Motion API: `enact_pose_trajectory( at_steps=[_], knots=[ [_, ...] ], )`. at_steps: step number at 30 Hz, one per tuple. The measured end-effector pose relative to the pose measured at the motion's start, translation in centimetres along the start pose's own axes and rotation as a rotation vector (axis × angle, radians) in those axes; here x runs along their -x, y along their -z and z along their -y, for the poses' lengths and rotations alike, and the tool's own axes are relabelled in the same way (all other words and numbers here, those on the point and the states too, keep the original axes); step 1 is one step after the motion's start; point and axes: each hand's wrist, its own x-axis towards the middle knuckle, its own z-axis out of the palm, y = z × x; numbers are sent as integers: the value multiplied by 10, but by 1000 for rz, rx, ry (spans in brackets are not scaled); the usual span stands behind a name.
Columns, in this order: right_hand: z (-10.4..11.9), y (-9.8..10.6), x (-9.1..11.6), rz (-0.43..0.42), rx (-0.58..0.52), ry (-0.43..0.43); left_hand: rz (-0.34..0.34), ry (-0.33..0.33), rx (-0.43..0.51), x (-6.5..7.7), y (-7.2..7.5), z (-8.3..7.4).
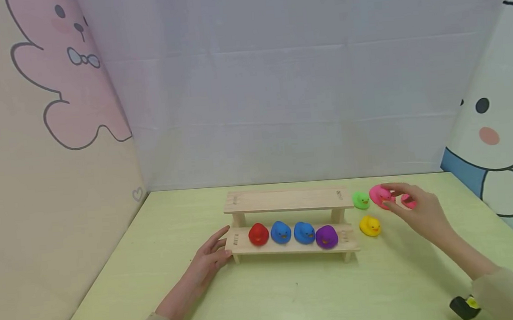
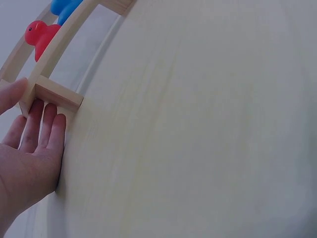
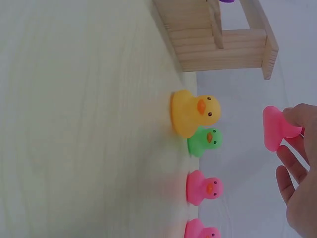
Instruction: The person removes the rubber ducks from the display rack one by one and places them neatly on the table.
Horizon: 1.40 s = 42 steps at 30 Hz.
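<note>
a pink duck [image 1: 379,195] is held up off the table near its far right part, beyond the right end of the wooden shelf [image 1: 287,200], pinched between the thumb and fingers of the right hand [image 1: 423,214]. the left hand [image 1: 210,259] holds the left end of the shelf's lower step, its thumb and fingertips set against the wood. on that step stand four ducks in a row, left to right: a red duck [image 1: 258,234], two blue ducks [image 1: 281,232] and a purple duck [image 1: 327,237]; the upper step is bare. on the table to the right of the shelf sit a yellow duck [image 1: 370,226] and, farther back, a green duck [image 1: 360,200]; the right wrist view also shows two more pink ducks [image 3: 203,188] standing there. the table [image 1: 294,297] is pale yellow-green with faint streaks of grain and a few tiny dark specks, and the right arm throws a soft shadow on it. a whitish cloth [image 1: 299,76] with level creases hangs behind its far edge. the cream left wall [image 1: 51,196] carries a pink cartoon animal [image 1: 69,79] with a bow tie and a little heart [image 1: 137,193]; on the right is a big white cartoon figure [image 1: 504,85] with a pink cheek, against blue. both sleeves [image 1: 511,290] are beige.
</note>
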Motion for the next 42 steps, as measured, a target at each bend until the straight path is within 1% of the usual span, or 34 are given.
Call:
enact_pose_trajectory(
  at_steps=[7, 10, 18, 24, 31, 38, 42],
  knots=[
    [-19, 1, 13, 36, 38, 49, -2, 0, 0, 1, 0, -1],
    [-28, 2, 18, 51, 45, 51, -2, 0, -2, 1, 0, -1],
    [-40, 2, 26, 124, 53, -1, 2, -2, 0, 2, -1, -1],
    [-44, 1, 31, 188, 69, -46, 4, 0, -2, 2, -1, -2],
    [-46, 1, 33, 220, 73, -69, 1, 0, -2, 2, -1, -2],
    [-52, 5, 39, 286, 76, -110, 8, -4, -10, 1, -2, -2],
    [-56, 5, 40, 312, 78, -117, 7, 1, -6, 1, -1, -2]
  ],
)
